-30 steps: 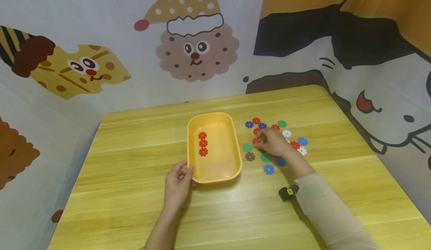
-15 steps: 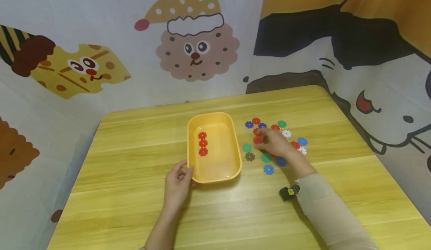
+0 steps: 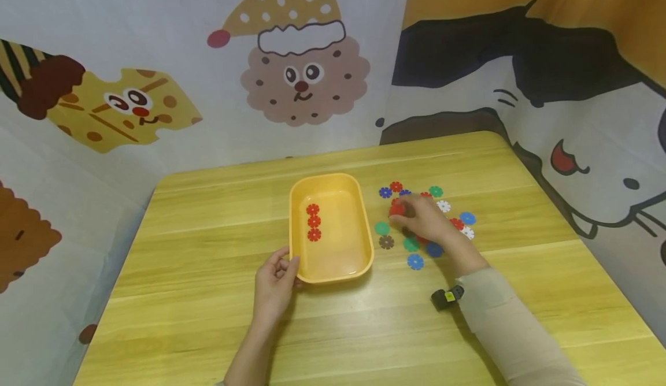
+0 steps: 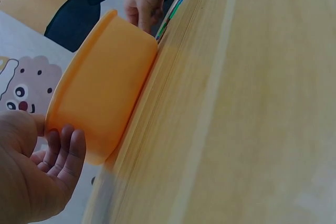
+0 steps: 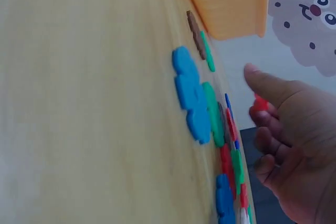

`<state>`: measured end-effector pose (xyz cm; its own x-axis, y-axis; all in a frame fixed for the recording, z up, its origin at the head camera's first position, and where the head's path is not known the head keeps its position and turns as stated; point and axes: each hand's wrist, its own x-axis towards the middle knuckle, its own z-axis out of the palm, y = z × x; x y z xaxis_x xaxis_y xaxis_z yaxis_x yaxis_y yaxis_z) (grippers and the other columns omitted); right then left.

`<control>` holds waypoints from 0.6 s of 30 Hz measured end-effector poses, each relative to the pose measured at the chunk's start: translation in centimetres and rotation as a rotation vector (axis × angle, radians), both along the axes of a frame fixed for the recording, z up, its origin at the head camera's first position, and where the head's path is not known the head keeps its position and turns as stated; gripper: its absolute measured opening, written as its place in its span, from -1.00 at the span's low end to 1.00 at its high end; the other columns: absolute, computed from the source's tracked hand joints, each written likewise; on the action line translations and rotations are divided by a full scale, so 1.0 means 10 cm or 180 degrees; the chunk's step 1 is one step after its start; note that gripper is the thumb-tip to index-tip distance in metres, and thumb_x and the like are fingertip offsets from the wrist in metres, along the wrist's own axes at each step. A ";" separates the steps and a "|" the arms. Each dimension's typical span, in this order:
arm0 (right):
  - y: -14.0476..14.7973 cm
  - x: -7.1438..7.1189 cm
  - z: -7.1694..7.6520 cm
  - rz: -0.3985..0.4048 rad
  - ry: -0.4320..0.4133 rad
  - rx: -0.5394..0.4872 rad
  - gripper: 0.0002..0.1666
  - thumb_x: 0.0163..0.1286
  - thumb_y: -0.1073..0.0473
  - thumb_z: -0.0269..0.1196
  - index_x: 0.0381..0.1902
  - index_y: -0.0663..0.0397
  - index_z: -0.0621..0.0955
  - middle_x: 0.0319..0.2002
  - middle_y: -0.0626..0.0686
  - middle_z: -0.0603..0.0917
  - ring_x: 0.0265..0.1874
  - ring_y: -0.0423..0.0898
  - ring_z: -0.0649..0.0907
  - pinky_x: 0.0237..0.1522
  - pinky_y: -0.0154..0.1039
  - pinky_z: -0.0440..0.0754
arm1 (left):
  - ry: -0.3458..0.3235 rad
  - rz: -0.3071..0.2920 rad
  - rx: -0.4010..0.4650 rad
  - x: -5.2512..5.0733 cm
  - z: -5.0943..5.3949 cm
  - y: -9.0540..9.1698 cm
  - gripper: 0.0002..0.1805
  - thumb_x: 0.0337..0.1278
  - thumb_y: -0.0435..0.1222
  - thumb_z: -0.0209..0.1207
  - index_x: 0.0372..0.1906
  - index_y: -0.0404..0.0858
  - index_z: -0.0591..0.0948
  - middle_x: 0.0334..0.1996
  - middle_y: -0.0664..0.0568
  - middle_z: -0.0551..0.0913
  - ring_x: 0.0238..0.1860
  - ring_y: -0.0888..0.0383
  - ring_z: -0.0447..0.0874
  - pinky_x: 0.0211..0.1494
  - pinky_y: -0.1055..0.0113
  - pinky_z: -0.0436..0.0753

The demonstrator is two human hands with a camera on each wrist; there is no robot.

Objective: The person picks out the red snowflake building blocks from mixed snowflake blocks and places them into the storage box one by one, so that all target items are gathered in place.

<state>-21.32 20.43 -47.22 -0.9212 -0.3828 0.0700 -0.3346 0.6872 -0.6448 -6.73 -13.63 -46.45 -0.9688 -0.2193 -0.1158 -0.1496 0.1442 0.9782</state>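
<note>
An orange-yellow plastic tray (image 3: 340,258) stands on the table, with three red snowflake discs (image 3: 314,221) in a column along its left side. My left hand (image 3: 274,285) grips its near-left corner, thumb at the rim and fingers against the outer wall (image 4: 105,87). Right of the tray, my right hand (image 3: 424,219) pinches a red snowflake disc (image 3: 396,209) just above the scattered discs. In the right wrist view that disc (image 5: 260,103) is mostly hidden behind the thumb. Below the hand lie a green disc (image 3: 382,228), a brown disc (image 3: 386,242) and a blue disc (image 3: 415,262).
More loose discs surround the right hand, among them a white disc (image 3: 443,206) and a light-blue disc (image 3: 467,218); the hand covers some. A black camera (image 3: 446,297) sits at the right wrist. The wooden table (image 3: 208,230) meets a cartoon-printed cloth at the back.
My right hand has lifted a red disc from the pile and turned it slightly between the fingertips. The left hand and the tray have stayed in place.
</note>
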 end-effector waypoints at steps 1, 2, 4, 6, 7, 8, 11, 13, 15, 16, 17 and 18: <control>-0.01 0.00 0.01 -0.0022 0.0048 -0.0055 -0.51 0.31 0.05 0.46 0.08 0.22 0.65 -0.29 0.04 0.67 -0.34 -0.05 0.63 -0.28 -0.14 0.71 | -0.0004 0.0004 -0.0003 0.00 0.00 0.00 -0.60 0.41 -0.33 0.22 0.24 -0.41 0.54 -0.35 -0.29 0.65 -0.51 0.12 0.67 -0.41 0.28 0.79; -0.02 0.00 0.02 -0.0051 0.0111 -0.0103 -0.51 0.30 0.06 0.47 0.07 0.23 0.65 -0.27 0.05 0.67 -0.34 -0.05 0.64 -0.28 -0.15 0.72 | -0.0003 0.0007 -0.0007 0.00 0.00 0.00 -0.60 0.41 -0.33 0.22 0.24 -0.41 0.54 -0.36 -0.29 0.65 -0.51 0.12 0.67 -0.41 0.28 0.79; -0.05 0.00 0.04 -0.0089 0.0221 -0.0210 -0.53 0.28 0.09 0.48 0.06 0.23 0.66 -0.29 0.06 0.66 -0.36 -0.05 0.64 -0.32 -0.18 0.72 | -0.0005 0.0012 -0.0011 0.00 0.00 0.00 -0.61 0.40 -0.33 0.22 0.23 -0.41 0.55 -0.36 -0.29 0.65 -0.51 0.12 0.66 -0.41 0.29 0.79; -0.08 0.01 0.07 -0.0121 0.0325 -0.0292 -0.55 0.26 0.12 0.49 0.03 0.23 0.67 -0.30 0.05 0.66 -0.38 -0.06 0.63 -0.35 -0.22 0.70 | 0.0002 0.0018 -0.0011 0.00 0.01 0.00 -0.62 0.40 -0.33 0.23 0.22 -0.40 0.56 -0.36 -0.29 0.65 -0.51 0.12 0.66 -0.41 0.29 0.79; -0.09 0.02 0.08 -0.0125 0.0369 -0.0333 -0.55 0.25 0.13 0.50 0.03 0.23 0.68 -0.31 0.05 0.66 -0.40 -0.07 0.62 -0.38 -0.24 0.69 | 0.0006 0.0018 -0.0011 0.00 0.01 0.00 -0.62 0.40 -0.33 0.23 0.21 -0.40 0.56 -0.36 -0.30 0.65 -0.51 0.12 0.66 -0.41 0.28 0.79; -0.11 0.03 0.09 -0.0122 0.0412 -0.0375 -0.57 0.24 0.14 0.50 0.01 0.23 0.68 -0.32 0.05 0.66 -0.43 -0.07 0.60 -0.42 -0.26 0.66 | 0.0009 0.0018 -0.0012 0.00 0.01 0.00 -0.62 0.40 -0.33 0.23 0.21 -0.40 0.56 -0.36 -0.30 0.65 -0.51 0.12 0.66 -0.41 0.28 0.79; -0.16 0.06 0.14 -0.0106 0.0488 -0.0450 -0.56 0.22 0.14 0.52 0.00 0.21 0.69 -0.33 0.04 0.68 -0.50 -0.10 0.56 -0.49 -0.29 0.60 | 0.0013 0.0023 -0.0025 0.00 0.01 0.00 -0.63 0.40 -0.33 0.23 0.21 -0.39 0.57 -0.36 -0.30 0.65 -0.52 0.12 0.66 -0.41 0.28 0.79; -0.20 0.09 0.17 -0.0080 0.0459 -0.0504 -0.56 0.22 0.14 0.52 0.01 0.19 0.69 -0.31 0.04 0.68 -0.52 -0.11 0.54 -0.52 -0.30 0.57 | 0.0011 0.0026 -0.0023 0.00 0.01 0.00 -0.63 0.40 -0.33 0.23 0.21 -0.39 0.57 -0.36 -0.30 0.65 -0.51 0.12 0.67 -0.41 0.28 0.79; -0.24 0.12 0.22 -0.0058 0.0411 -0.0547 -0.54 0.23 0.12 0.51 0.04 0.19 0.69 -0.30 0.04 0.67 -0.48 -0.12 0.53 -0.49 -0.31 0.56 | 0.0000 0.0030 -0.0024 0.00 0.02 0.00 -0.62 0.40 -0.34 0.23 0.22 -0.39 0.56 -0.36 -0.29 0.65 -0.51 0.12 0.66 -0.41 0.29 0.79; -0.26 0.13 0.25 -0.0051 0.0375 -0.0579 -0.52 0.24 0.11 0.51 0.06 0.19 0.68 -0.31 0.04 0.66 -0.47 -0.12 0.52 -0.49 -0.31 0.56 | -0.0005 0.0031 -0.0023 0.00 0.02 0.00 -0.62 0.40 -0.34 0.23 0.22 -0.39 0.56 -0.36 -0.29 0.65 -0.51 0.12 0.66 -0.41 0.29 0.79; -0.29 0.15 0.28 -0.0033 0.0344 -0.0619 -0.51 0.25 0.11 0.50 0.08 0.19 0.67 -0.33 0.04 0.65 -0.47 -0.11 0.52 -0.50 -0.32 0.55 | -0.0012 0.0030 -0.0021 0.00 0.02 0.00 -0.62 0.40 -0.34 0.23 0.22 -0.39 0.56 -0.37 -0.29 0.65 -0.51 0.12 0.66 -0.42 0.29 0.79; -0.31 0.16 0.30 -0.0010 0.0317 -0.0659 -0.51 0.25 0.11 0.50 0.09 0.20 0.67 -0.35 0.03 0.64 -0.47 -0.11 0.52 -0.50 -0.33 0.54 | -0.0015 0.0027 -0.0022 0.00 0.02 0.00 -0.62 0.40 -0.34 0.23 0.22 -0.39 0.56 -0.37 -0.28 0.65 -0.51 0.12 0.66 -0.42 0.30 0.79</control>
<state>-19.70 17.30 -44.18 -0.9069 -0.3480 0.2374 -0.4017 0.5448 -0.7361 -6.70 -13.63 -46.27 -0.9663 -0.2284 -0.1187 -0.1553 0.1496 0.9765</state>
